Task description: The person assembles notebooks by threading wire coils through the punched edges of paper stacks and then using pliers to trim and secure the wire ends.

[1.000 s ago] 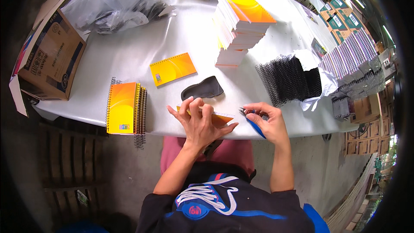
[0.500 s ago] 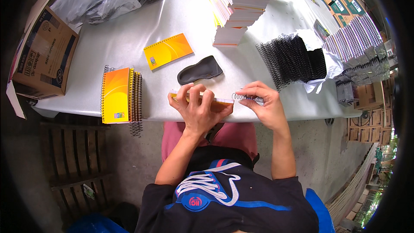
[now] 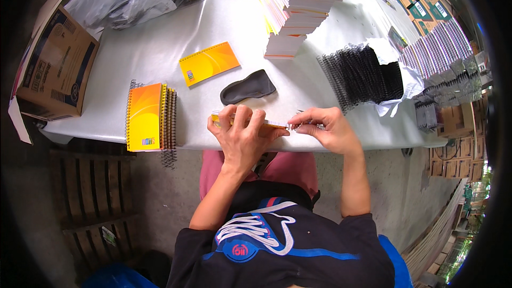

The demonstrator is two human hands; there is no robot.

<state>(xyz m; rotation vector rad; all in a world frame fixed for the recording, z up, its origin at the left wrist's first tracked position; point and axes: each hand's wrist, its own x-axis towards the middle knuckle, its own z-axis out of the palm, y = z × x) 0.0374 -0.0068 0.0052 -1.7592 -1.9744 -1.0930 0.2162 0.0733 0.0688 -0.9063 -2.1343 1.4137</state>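
left hand (image 3: 238,140) wrapped over a yellow-orange pad (image 3: 275,124), fingers on the far side, thumb at the near right. right hand (image 3: 332,130) pinching a thin spiral coil (image 3: 290,126) between thumb and fingertips, just at the pad's right end; whether any turn sits in the pad, we cannot tell. both are by the near edge of the white table (image 3: 138,58), nearer us than the dark curved pad-like piece (image 3: 248,87). more black coils (image 3: 368,74) lie to the right.

handling, as we judge it: pad light, fairly stiff when squeezed, its loose leaves apt to fan or slip out of line; we would clasp it across both covers, close to the worked edge. coil light, springy, easily bent; we would pinch it near its leading end, gently, lest the turns deform.
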